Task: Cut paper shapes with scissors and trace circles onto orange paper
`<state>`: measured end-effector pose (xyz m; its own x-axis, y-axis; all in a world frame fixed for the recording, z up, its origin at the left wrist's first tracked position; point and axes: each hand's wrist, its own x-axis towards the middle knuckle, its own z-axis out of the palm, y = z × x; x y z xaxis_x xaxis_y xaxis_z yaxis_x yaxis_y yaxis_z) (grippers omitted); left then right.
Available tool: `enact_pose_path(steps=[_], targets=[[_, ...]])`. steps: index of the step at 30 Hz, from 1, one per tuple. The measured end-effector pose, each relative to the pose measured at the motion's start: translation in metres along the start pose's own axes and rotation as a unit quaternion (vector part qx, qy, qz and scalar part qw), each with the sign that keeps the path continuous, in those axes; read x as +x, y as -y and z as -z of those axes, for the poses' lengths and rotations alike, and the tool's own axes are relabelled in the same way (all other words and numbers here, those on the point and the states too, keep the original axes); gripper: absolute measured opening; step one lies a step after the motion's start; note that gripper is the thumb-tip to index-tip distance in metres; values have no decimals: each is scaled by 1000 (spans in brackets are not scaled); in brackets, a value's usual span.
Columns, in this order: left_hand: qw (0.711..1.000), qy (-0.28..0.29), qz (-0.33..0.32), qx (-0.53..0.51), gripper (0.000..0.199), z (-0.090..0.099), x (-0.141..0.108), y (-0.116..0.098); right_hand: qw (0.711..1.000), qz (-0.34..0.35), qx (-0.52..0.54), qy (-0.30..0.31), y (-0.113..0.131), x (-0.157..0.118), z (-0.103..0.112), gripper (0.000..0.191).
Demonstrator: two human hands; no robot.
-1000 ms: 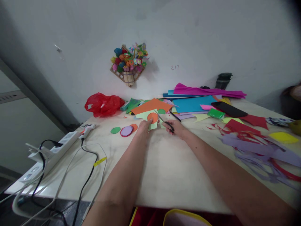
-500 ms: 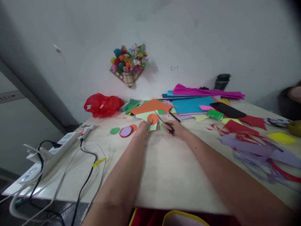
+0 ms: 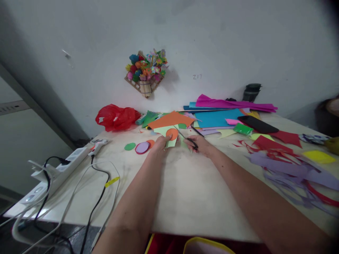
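My left hand pinches a pale green sheet of paper with an orange paper circle lying on top of it, the thumb pressing on the circle. In my right hand is a pair of scissors, fingers around the dark handles. The blades point up and left, at the paper just right of the orange circle. To the left of my left hand lie a green circle and a small overlapping stack topped by a lilac circle.
Behind my hands spread an orange sheet and a blue sheet. A black phone and lilac scraps lie to the right. A red plastic bag sits back left; a white power strip with cables runs along the left.
Both hands stay in nearly the same place, with the scissors still at the pale green paper beside the orange circle. The whole view has shifted very slightly.
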<state>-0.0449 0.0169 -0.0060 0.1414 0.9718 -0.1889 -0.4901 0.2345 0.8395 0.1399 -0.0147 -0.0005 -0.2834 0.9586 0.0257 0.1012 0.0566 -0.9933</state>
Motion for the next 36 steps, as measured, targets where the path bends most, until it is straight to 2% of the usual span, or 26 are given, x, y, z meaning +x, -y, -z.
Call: enact_pose_path(steps=[3, 14, 23, 31, 36], targets=[[998, 39, -18, 37, 19, 2, 0, 0, 1000, -5, -8, -4, 4, -3, -1, 18], [999, 38, -14, 26, 11, -2, -7, -6, 1000, -20, -5, 2, 0, 1, 4, 22], [998, 5, 34, 51, 10, -9, -19, -14, 1000, -23, -16, 14, 7, -3, 6, 19], [995, 14, 59, 78, 14, 1, -11, -13, 997, -56, 3, 48, 7, -4, 18, 22], [995, 44, 46, 76, 15, 3, -10, -10, 996, -70, -2, 58, 5, -5, 21, 21]])
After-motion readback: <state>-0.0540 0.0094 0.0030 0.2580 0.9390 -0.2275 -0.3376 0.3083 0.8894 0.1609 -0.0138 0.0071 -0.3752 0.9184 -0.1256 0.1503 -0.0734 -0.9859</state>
